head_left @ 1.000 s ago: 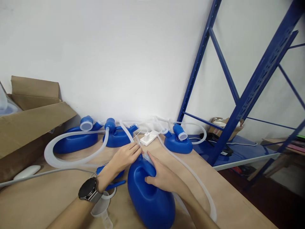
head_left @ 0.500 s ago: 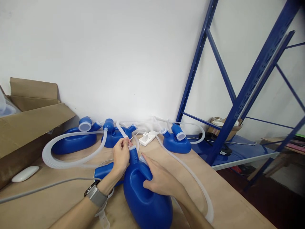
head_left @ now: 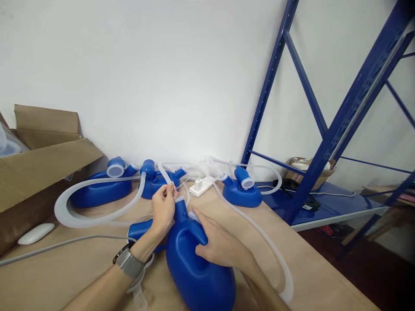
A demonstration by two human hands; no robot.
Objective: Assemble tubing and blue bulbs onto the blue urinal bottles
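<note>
head view: left hand (head_left: 164,208) pinches a thin tube (head_left: 166,177); right hand (head_left: 218,242) grips the blue container (head_left: 197,268).

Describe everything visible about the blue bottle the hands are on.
The bottle is glossy blue plastic, rounded, with a moulded handle and a short neck pointing away toward the wall. It lies on the brown table, nearest the camera. The right hand grips its handle; the left hand pinches a clear tube at the neck's pale rim. Its lower end runs out of frame.
</note>
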